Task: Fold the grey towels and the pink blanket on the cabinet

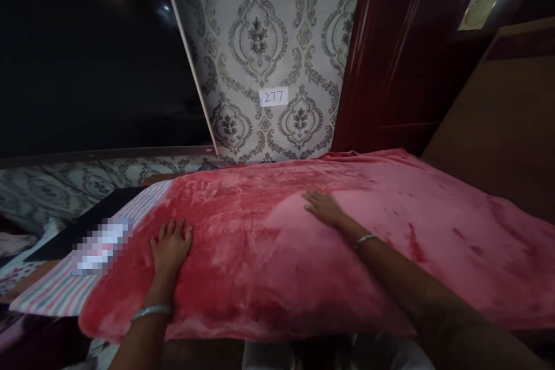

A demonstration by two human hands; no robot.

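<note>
A pink blanket [303, 243] lies spread over a flat surface, covering most of it. The left hand [170, 244] rests flat on its near left part, fingers spread, gripping nothing; the right hand [323, 206] presses palm down near the middle, fingers extended — also holding nothing. A striped cloth [56, 289] pokes out from under the blanket's left edge. Behind stand patterned wallpaper [269, 40] with a paper tag [273, 96] — and a dark red door [390, 58].

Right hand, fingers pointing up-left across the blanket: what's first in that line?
Probably only more of the red blanket under the right hand, up to its far edge; past that, the patterned wall. Depth is unclear.
</note>
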